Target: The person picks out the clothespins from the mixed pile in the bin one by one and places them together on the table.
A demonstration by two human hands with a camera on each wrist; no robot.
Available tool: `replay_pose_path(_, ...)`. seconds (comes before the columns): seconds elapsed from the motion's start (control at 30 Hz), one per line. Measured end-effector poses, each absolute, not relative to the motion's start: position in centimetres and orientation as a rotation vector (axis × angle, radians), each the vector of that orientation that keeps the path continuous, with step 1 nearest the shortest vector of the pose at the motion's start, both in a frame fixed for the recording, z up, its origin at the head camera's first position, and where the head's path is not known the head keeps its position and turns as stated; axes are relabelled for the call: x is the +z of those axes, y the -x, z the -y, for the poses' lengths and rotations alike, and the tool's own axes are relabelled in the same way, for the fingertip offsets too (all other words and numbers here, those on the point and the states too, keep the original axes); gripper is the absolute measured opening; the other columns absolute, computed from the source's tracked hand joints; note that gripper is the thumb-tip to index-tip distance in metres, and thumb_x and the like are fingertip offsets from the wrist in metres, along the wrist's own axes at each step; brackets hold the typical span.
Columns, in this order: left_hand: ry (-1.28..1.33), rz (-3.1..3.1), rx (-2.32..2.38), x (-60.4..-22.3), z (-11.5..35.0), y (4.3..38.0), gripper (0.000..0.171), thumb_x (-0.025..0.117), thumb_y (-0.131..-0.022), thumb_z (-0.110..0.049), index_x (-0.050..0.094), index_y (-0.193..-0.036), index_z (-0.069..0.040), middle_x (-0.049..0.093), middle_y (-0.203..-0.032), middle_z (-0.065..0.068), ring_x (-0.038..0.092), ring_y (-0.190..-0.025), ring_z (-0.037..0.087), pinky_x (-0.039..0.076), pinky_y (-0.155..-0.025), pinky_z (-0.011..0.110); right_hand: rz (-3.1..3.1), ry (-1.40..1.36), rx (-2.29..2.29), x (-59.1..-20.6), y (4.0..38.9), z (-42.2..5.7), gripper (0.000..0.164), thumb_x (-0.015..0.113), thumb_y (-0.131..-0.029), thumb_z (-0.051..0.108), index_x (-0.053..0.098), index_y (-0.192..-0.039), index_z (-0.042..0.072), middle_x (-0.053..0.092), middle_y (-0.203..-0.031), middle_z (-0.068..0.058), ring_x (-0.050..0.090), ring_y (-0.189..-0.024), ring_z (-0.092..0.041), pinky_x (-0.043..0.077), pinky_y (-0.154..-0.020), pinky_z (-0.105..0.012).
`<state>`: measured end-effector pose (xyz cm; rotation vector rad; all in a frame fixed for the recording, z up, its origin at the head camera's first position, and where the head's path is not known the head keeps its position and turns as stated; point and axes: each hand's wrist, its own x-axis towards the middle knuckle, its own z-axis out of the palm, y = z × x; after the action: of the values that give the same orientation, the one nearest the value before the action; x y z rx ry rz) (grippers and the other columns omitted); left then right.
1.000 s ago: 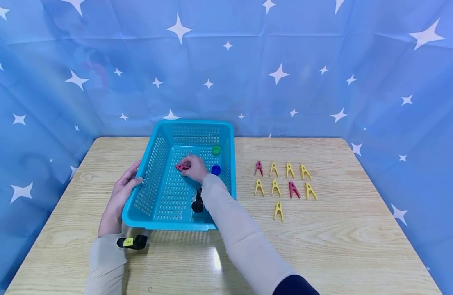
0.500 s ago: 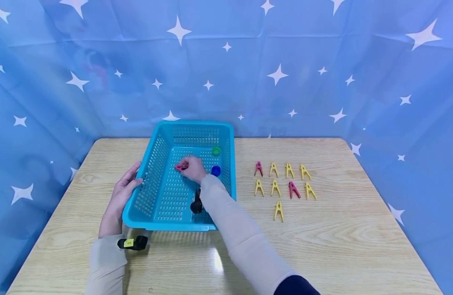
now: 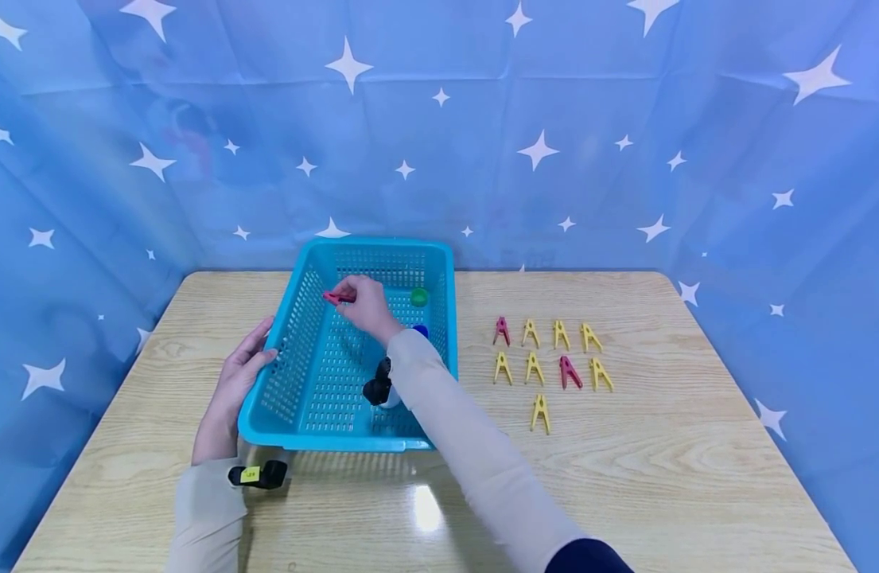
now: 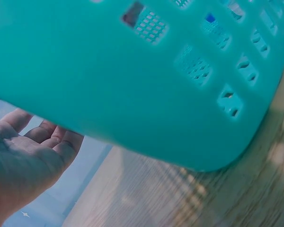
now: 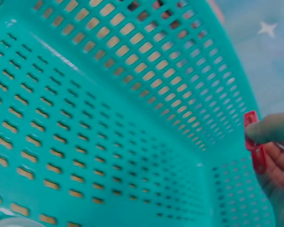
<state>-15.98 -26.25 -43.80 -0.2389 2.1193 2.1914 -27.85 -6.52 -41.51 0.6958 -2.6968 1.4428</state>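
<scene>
My right hand point(image 3: 368, 309) pinches a red clothespin point(image 3: 337, 298) between thumb and fingers, over the inside of the blue plastic basket point(image 3: 267, 438), towards its far left. In the right wrist view the clothespin point(image 5: 254, 142) stands out from my fingertips near the basket's perforated wall point(image 5: 146, 61). My left hand point(image 3: 233, 374) holds the basket's left side, thumb on the rim and fingers outside. A green round cap point(image 3: 419, 297) and a blue round cap point(image 3: 421, 329) sit inside on the right; my right arm partly covers the blue one.
Right of the basket, several yellow clothespins point(image 3: 540, 413) and two red clothespins point(image 3: 570, 372) lie in rows on the wooden table point(image 3: 661, 461). A whitish round thing point(image 5: 16, 222) shows partly in the basket. A blue star-patterned cloth point(image 3: 468, 119) hangs behind.
My right hand has risen from low in the basket and moved towards its far left, the red clothespin still in its fingers. My left hand has stayed on the basket's side.
</scene>
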Motion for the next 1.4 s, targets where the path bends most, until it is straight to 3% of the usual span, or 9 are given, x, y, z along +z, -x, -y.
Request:
replay_pose_path(0.17, 0.247, -2.119, 2.187, -43.9, 26.2, 16.0, 0.055, 0.048, -0.098, -0.024, 0.027, -0.149, -0.027, 0.029, -0.147, 0.009, 0.037, -0.126, 0.022, 0.048, -0.079, 0.02, 2.698, -0.668, 1.402, -39.7, 27.6, 5.7, 0.017, 0.068, -0.084, 0.003, 0.067, -0.101, 0.003, 0.064, -0.101, -0.01, 0.06, -0.091, -0.02, 0.048, -0.077, -0.022)
replay_pose_path(0.47, 0.254, -2.113, 2.178, -43.7, 26.1, 16.1, 0.055, 0.047, -0.099, -0.023, 0.026, -0.149, -0.028, 0.024, -0.151, 0.011, 0.029, -0.133, 0.029, 0.046, -0.079, 0.018, 2.718, -0.502, 1.362, -37.0, 27.2, 3.5, 0.017, 0.068, -0.084, 0.005, 0.067, -0.101, 0.006, 0.065, -0.102, -0.007, 0.06, -0.092, -0.019, 0.049, -0.079, -0.027)
replay_pose_path(0.7, 0.24, -2.124, 2.182, -43.8, 26.0, 15.9, 0.055, 0.049, -0.098, -0.027, 0.028, -0.148, -0.028, 0.029, -0.147, 0.01, 0.038, -0.124, 0.021, 0.048, -0.079, 0.02, 2.695, -0.453, 1.356, -35.3, 26.6, 1.3, 0.02, 0.069, -0.084, 0.007, 0.066, -0.103, 0.006, 0.065, -0.103, -0.007, 0.06, -0.093, -0.019, 0.05, -0.082, -0.028)
replay_pose_path(1.4, 0.274, -2.123, 2.202, -43.9, 26.1, 15.9, 0.053, 0.051, -0.097, -0.028, 0.032, -0.147, -0.03, 0.038, -0.138, -0.002, 0.041, -0.117, 0.011, 0.047, -0.079, 0.017, 2.495, -0.381, 1.343, -33.5, 23.8, -7.0, 0.019, 0.069, -0.082, 0.001, 0.064, -0.101, 0.0, 0.065, -0.099, -0.014, 0.06, -0.09, -0.029, 0.05, -0.081, -0.037)
